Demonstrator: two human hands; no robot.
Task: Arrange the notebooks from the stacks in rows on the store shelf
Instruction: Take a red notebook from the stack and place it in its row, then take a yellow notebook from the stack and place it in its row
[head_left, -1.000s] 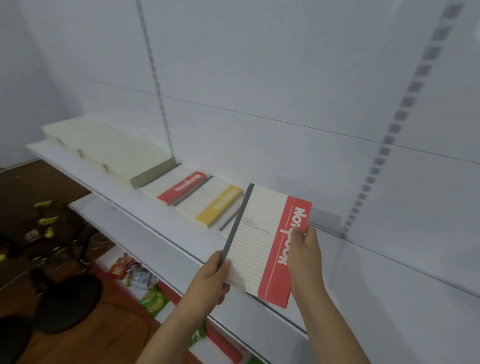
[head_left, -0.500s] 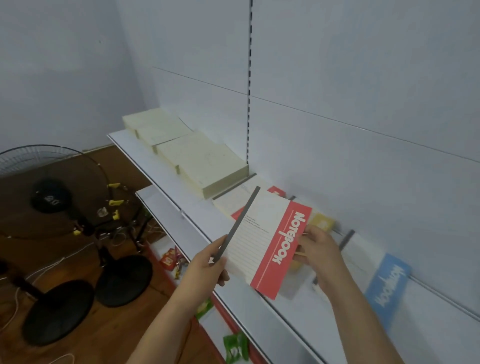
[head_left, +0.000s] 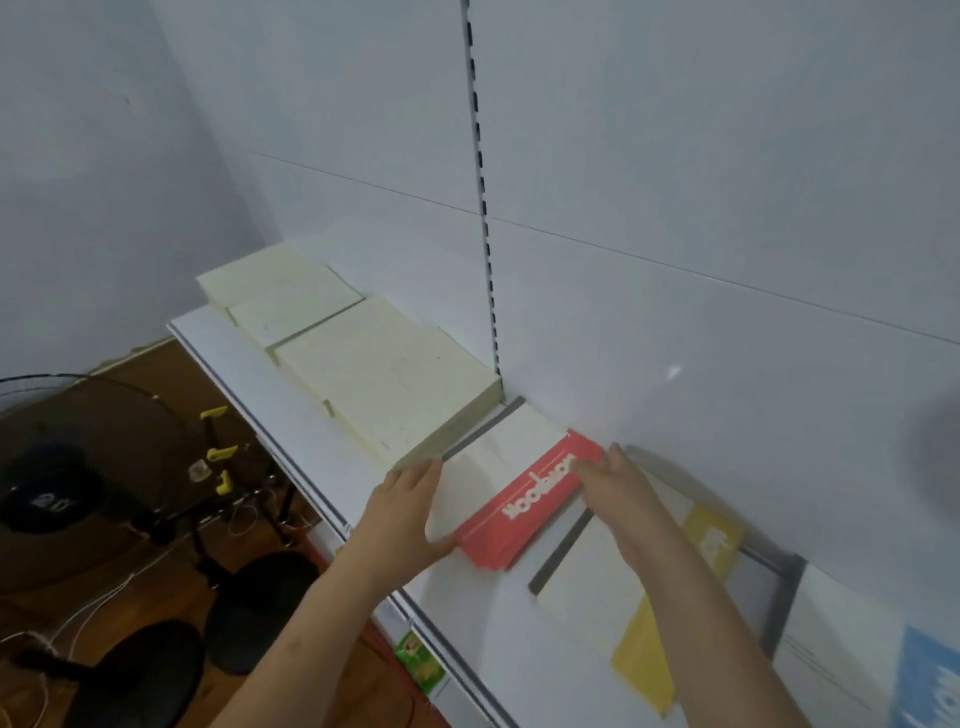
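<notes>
A notebook with a cream cover and a red band (head_left: 524, 499) lies flat on the white shelf (head_left: 311, 431), on top of a small pile of red ones. My left hand (head_left: 405, 504) rests against its near left edge, thumb under the front corner. My right hand (head_left: 618, 483) lies with straight fingers on its right edge by the red band. Cream stacks of notebooks (head_left: 384, 384) sit to the left along the back wall. To the right lie a yellow-banded notebook (head_left: 623, 608) and a blue-banded one (head_left: 883, 660).
A slotted upright (head_left: 483, 208) runs up the white back panel behind the stacks. A lower shelf edge (head_left: 415, 613) juts out below, with snack packets (head_left: 421, 660) under it. Fan bases and a fan cage (head_left: 52, 467) stand on the wooden floor at left.
The red-banded notebook, held up in the air by both hands before, now lies flat on the red pile. The view has swung left and downward.
</notes>
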